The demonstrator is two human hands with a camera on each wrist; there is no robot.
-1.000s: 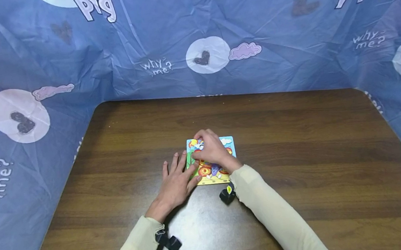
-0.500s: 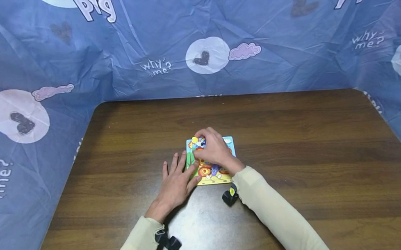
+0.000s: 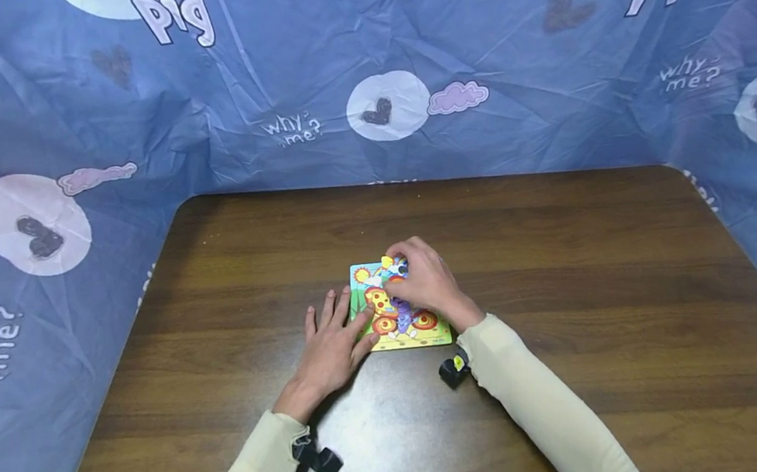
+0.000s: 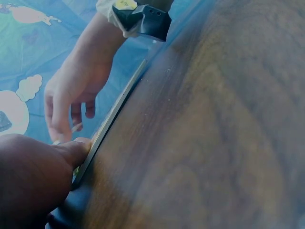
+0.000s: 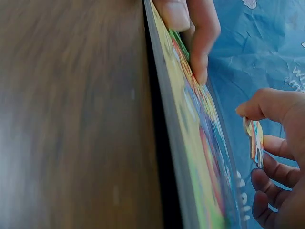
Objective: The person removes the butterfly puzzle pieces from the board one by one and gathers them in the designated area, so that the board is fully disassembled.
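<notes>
A colourful jigsaw board (image 3: pixel 404 339) with a cartoon picture lies flat on the table. My left hand (image 3: pixel 331 344) rests with spread fingers over its left edge, thumb and index finger on the printed face. Above the upper right part of the board, my right hand (image 3: pixel 427 279) pinches a small puzzle piece (image 5: pixel 255 143) between thumb and fingers. The piece is held clear of the board surface (image 5: pixel 190 124) in the right wrist view. In the left wrist view the board's thin edge (image 4: pixel 110 117) shows beside my left thumb.
The brown wooden table (image 3: pixel 601 281) spreads out around the board. Blue printed cloth (image 3: pixel 302 58) hangs behind it and at both sides. Black wrist cameras (image 3: pixel 327 463) sit below each sleeve cuff.
My right hand has moved right across the board with the puzzle piece, uncovering the left part of the picture. My left hand has stayed in place.
</notes>
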